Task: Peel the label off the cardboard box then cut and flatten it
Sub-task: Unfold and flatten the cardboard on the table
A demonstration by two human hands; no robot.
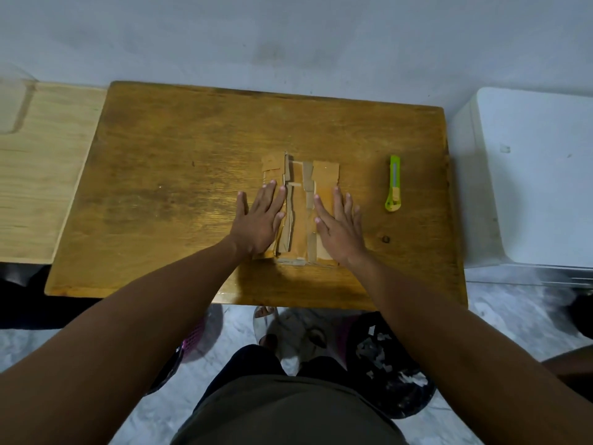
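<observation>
The brown cardboard box point(300, 200) lies cut open and spread flat in the middle of the wooden table point(179, 175), with strips of tape along its folds. My left hand point(260, 216) presses flat on its left flap, fingers straight and spread. On the right flap my right hand point(338, 224) presses down the same way. A green utility knife point(393, 184) lies on the table to the right of the box, apart from both hands. No label shows on the cardboard.
A lighter wooden board point(41, 168) adjoins the table on the left. A white appliance point(529, 178) stands at the right. Under the table's near edge sits a black bin point(394, 370) with paper scraps, and a purple basket point(195, 335) shows to the left.
</observation>
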